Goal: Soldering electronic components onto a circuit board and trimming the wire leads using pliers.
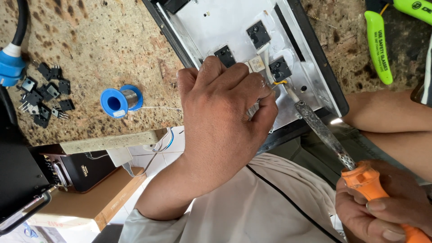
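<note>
The left hand [225,121] is seen resting on the lower edge of a metal plate [216,27], which is framed in black and lies on a speckled tabletop [99,49]. Its fingers [258,87] are curled shut, pinching a thin solder wire [157,108] that is led back to a blue spool [119,100] lying well apart on the tabletop to the left. The wire end itself is hidden by the fingers.

The right hand [387,202] is closed around the orange handle of a soldering iron [324,130]. The iron's dark, scorched shaft is angled up and left, and its tip is placed just beside the left fingertips, at a yellow-ringed joint under a black component [280,68].

Three such black square components are mounted on the plate; white leads are run between them. Whether the tip touches the joint cannot be told.

A loose heap of small black transistors [42,94] is noted at the tabletop's left side, near a blue plug [11,65] with a black cable. Green-handled pliers [378,47] are lying at the upper right. A white garment is worn by the person.
</note>
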